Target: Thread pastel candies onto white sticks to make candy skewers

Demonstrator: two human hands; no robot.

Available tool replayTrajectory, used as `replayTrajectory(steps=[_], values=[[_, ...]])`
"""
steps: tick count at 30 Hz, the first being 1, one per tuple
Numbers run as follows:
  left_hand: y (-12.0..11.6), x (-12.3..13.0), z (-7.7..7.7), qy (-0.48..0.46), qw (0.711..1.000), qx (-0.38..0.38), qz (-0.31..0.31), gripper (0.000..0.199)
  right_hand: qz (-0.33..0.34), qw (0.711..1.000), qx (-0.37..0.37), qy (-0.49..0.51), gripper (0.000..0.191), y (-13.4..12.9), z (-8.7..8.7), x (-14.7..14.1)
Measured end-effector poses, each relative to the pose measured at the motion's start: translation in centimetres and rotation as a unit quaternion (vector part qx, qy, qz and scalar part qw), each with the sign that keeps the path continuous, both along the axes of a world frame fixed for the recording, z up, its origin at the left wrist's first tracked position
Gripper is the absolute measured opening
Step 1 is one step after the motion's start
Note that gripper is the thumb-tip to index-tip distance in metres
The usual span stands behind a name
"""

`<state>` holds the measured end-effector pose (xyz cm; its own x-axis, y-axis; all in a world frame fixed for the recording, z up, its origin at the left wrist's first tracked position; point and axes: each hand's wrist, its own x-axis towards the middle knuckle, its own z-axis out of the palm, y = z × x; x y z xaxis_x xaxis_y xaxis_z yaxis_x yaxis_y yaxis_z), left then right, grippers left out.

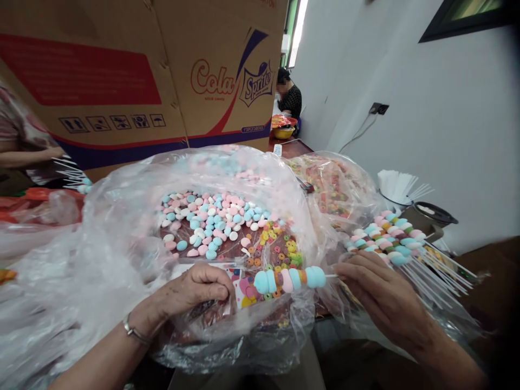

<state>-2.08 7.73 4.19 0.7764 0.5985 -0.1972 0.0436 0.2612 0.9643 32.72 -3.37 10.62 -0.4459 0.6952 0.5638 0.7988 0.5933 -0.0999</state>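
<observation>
Silver-coloured metal, a bracelet point(137, 331) rings the left wrist. The left hand point(199, 288) curls beside a patterned wrapper point(245, 292); whether it pinches anything, I cannot tell. Between the hands, a skewer point(290, 279) of blue, pink and orange sweets lies level, its white stick grasped in the right hand point(382, 292). Past that hand rest more skewers point(390, 235). Beyond both, clear plastic point(117, 189) surrounds loose sweets point(215, 219) and coloured rings point(284, 248); farther stands a carton point(134, 59).
</observation>
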Motion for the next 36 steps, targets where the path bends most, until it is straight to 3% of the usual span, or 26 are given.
replayTrajectory(steps=[5, 13, 20, 36], values=[[0.2, 0.0, 0.2, -0.014, 1.000, 0.011, -0.024, 0.032, -0.002, 1.000, -0.013, 0.003, 0.016, -0.1, 0.2, 0.1], [0.1, 0.2, 0.8, -0.038, 0.998, -0.004, -0.051, 0.025, -0.002, 0.999, 0.027, -0.027, 0.017, -0.1, 0.2, -0.5], [0.2, 0.2, 0.6, -0.024, 1.000, -0.003, -0.010, 0.026, -0.024, 0.996, 0.068, -0.059, 0.015, -0.7, 1.0, 0.0], [-0.1, 0.2, 0.6, -0.013, 0.999, -0.029, -0.031, 0.034, -0.009, 0.999, 0.036, -0.015, 0.017, -0.4, 0.5, -0.3]])
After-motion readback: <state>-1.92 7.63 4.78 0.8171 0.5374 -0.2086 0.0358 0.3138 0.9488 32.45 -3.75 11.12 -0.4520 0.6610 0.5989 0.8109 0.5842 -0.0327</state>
